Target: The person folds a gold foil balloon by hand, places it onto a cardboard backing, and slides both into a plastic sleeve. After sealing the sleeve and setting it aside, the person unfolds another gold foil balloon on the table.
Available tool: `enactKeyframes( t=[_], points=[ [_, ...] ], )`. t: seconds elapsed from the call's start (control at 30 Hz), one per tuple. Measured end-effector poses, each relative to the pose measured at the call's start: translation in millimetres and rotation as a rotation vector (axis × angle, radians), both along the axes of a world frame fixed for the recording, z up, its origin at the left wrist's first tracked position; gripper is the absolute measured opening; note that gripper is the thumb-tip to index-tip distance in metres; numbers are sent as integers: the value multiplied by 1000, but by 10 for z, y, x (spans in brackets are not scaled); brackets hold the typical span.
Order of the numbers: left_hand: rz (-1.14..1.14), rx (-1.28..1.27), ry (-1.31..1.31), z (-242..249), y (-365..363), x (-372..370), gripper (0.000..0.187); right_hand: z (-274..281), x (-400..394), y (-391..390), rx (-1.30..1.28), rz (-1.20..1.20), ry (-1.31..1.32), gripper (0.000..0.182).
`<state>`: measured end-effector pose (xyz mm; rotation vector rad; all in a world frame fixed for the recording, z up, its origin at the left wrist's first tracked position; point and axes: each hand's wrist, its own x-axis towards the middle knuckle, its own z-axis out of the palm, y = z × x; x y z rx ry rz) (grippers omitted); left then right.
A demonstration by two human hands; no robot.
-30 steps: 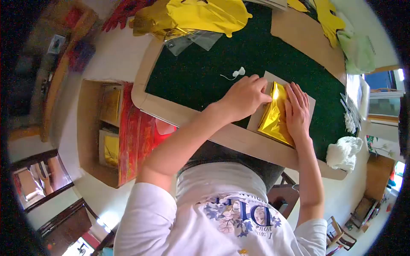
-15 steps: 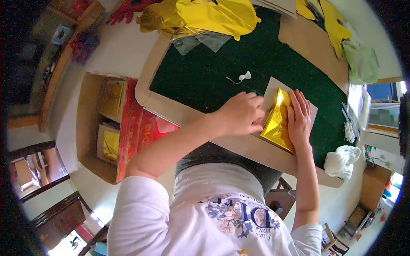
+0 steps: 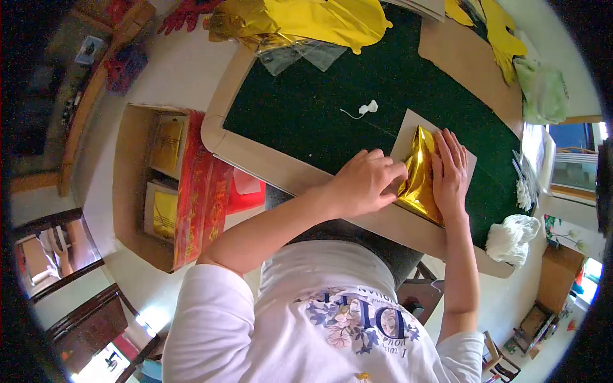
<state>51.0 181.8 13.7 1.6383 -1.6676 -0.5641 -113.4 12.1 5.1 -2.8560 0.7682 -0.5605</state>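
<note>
A folded gold foil sheet (image 3: 423,182) lies on a pale rectangular card (image 3: 408,124) near the table's front edge. My left hand (image 3: 369,182) is at the foil's left edge, its thumb and fingers closed on that edge, which looks slightly raised. My right hand (image 3: 451,175) rests flat along the right side of the foil, fingers stretched out and pointing away from me. Beyond my left hand, a small white piece with a thin string (image 3: 368,108) lies on the dark green table top (image 3: 294,121).
Large yellow-gold foil pieces (image 3: 306,25) lie at the far side, with clear plastic (image 3: 300,56) under them. A bundle of white string (image 3: 512,239) sits at the right corner. At left stands an open cardboard box (image 3: 137,191) holding gold packets. Brown cardboard (image 3: 469,70) covers the far right.
My left hand has moved a little right and onto the foil's left edge, and its fingers have closed there. The foil's surface has shifted and creased. My right hand stays flat in place.
</note>
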Motion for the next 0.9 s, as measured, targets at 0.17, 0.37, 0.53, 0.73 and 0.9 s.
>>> enactKeyframes(
  t=[0.17,0.37,0.53,0.73,0.9],
  points=[
    [36,192,416,87,34,-55,26,12,-3,7,18,10,-16,37],
    [-64,63,247,18,-45,5,14,-1,-7,-2,23,2,8,38],
    [-124,-331,-159,-169,-373,195,16,17,5,12,12,11,5,38],
    [-248,-369,-805,73,-618,352,13,-7,-7,-2,-7,7,16,38],
    [-417,-378,-918,165,-767,365,12,-11,-6,-6,-10,16,7,37]
  ],
)
